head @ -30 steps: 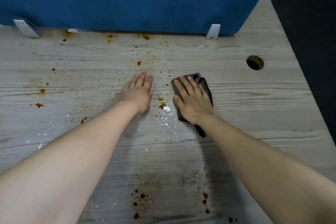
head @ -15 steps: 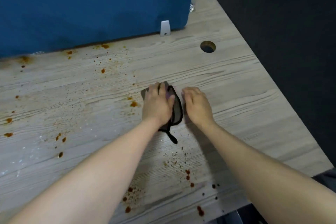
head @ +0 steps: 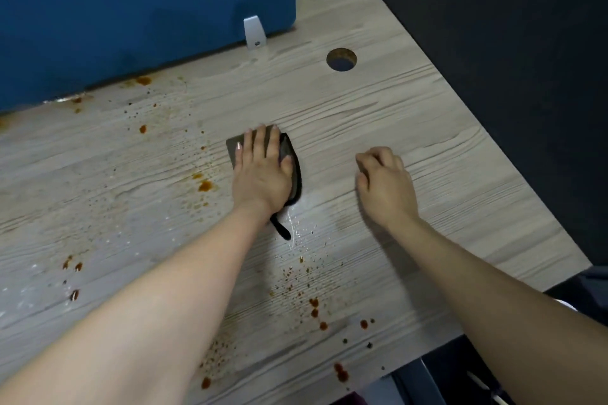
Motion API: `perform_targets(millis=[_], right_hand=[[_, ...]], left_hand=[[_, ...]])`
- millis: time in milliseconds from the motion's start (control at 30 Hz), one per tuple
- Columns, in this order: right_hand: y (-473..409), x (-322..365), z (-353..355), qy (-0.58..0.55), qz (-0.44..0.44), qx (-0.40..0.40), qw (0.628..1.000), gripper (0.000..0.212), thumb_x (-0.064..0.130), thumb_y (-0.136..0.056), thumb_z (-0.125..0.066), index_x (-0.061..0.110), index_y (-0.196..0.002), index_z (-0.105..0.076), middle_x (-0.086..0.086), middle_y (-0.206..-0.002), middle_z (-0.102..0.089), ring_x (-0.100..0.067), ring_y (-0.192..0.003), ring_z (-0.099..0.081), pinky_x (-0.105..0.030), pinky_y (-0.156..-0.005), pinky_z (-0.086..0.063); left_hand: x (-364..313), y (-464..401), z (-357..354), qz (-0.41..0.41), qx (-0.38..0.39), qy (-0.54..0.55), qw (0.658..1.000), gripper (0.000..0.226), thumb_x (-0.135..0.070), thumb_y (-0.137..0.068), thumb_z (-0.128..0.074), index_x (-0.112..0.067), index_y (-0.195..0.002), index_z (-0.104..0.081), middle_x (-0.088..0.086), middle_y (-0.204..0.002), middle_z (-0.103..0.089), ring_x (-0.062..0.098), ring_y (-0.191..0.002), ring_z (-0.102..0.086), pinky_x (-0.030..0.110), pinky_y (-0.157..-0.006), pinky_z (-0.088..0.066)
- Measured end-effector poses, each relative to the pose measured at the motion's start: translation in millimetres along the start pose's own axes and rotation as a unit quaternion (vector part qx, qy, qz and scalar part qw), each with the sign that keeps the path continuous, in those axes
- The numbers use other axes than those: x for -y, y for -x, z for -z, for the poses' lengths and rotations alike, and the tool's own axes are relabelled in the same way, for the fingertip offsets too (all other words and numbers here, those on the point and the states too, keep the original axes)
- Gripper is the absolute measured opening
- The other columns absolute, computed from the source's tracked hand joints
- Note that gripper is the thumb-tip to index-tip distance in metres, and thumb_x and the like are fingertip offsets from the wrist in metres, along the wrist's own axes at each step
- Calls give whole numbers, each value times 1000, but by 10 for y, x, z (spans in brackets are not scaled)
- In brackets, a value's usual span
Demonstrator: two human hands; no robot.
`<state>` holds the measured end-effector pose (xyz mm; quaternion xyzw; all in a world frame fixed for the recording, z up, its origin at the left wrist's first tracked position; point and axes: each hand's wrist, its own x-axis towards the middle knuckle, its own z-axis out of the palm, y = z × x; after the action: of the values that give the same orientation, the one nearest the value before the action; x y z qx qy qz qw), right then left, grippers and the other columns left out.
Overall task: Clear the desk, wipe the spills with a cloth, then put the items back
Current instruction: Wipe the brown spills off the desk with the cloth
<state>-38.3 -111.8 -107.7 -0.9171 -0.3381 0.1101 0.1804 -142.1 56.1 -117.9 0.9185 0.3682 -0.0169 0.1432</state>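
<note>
Dark folded cloth (head: 289, 154), flattened underhand.

Pale wood-grain desk (head: 378, 128), dark grey cloth (head: 288, 149), orange-brown spills (head: 204, 186), blue partition (head: 131, 3)

Office workstation: wood-grain desk (head: 378, 128), blue partition (head: 131, 3), cable hole (head: 341, 59).

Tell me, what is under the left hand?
A dark cloth lies flat under the left hand, on the desk. The desk surface beneath the cloth is covered, so any spill there cannot be seen.
</note>
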Motion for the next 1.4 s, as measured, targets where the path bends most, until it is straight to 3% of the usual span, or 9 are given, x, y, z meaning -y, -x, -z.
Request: perform_targets(millis=[233, 433, 567, 700, 833, 1067, 1233, 1333, 1400], right_hand=[[55, -71, 34, -8, 5, 3, 1000, 41, 16, -93, -48, 12, -134, -50, -4, -133, -42, -22, -119, -38, -31, -97, -34], [180, -294, 63, -45, -10, -38, 998, 37, 13, -93, -50, 8, -129, -54, -8, -126, -47, -24, -115, -41, -32, -93, -37], [290, -487, 134, -50, -37, -59, 996, 34, 14, -91, -53, 7, -124, -57, -9, -123, -48, -25, -112, -42, -32, -93, -37], [310, -535, 206, -33, -46, -50, 997, 34, 17, -89, -56, 8, -122, -58, -9, -121, -48, -27, -111, -43, -36, -93, -37], [303, -510, 230, -31, -50, -41, 997, 35, 18, -90, -56, 9, -123, -57, -8, -121, -47, -26, -112, -42, -36, -93, -37], [410, -610, 248, -58, -57, -39, 996, 32, 16, -91, -56, 8, -122, -57, -6, -121, -46, -22, -112, -41, -31, -93, -38], [509, -724, 353, -49, -89, -31, 994, 33, 18, -89, -58, 10, -121, -57, -7, -122, -45, -24, -115, -40, -36, -96, -39], [560, -784, 385, -47, -100, -30, 993, 34, 17, -89, -57, 9, -122, -57, -7, -121, -45, -23, -114, -40, -33, -93, -39], [602, -805, 385, -53, -106, -33, 992, 32, 16, -90, -55, 9, -122, -57, -6, -120, -45, -21, -113, -40, -32, -91, -40]], left_hand=[[-174, 375, -74, -191, 53, -15, 980, 58, -40, -101, -28, -27, -152, -6, -2, -160, -4, 17, -147, 4, 32, -116, 6], [-146, 133, -101, -26, -4, -17, 1000, 58, -37, -100, -28, -21, -152, -7, 4, -160, -4, 22, -147, 3, 38, -118, 2], [-450, 313, -160, 12, -8, -6, 1000, 59, -37, -101, -24, -19, -152, 0, 5, -160, 4, 22, -146, 8, 37, -117, 6], [-883, 660, -316, -131, 14, -8, 991, 61, -38, -100, -27, -22, -152, 2, 3, -160, 3, 21, -146, 8, 35, -116, 8], [-663, 561, -236, -248, 70, -42, 965, 62, -43, -100, -29, -26, -152, 1, 0, -160, 2, 16, -146, 6, 32, -117, 5], [-751, 480, -261, -42, 17, -8, 999, 62, -38, -100, -30, -21, -152, -2, 5, -160, 2, 23, -146, 6, 38, -117, 2], [-1185, 901, -424, -192, 52, -19, 980, 64, -41, -100, -29, -24, -152, 4, 1, -159, 9, 18, -146, 13, 33, -115, 10], [-1049, 831, -387, -272, 95, -41, 957, 64, -43, -100, -30, -28, -151, 6, -3, -159, 9, 14, -145, 12, 34, -118, 6], [-903, 693, -341, -273, 93, -49, 956, 64, -43, -100, -30, -27, -151, 4, -2, -160, 5, 16, -146, 8, 36, -120, 1]])
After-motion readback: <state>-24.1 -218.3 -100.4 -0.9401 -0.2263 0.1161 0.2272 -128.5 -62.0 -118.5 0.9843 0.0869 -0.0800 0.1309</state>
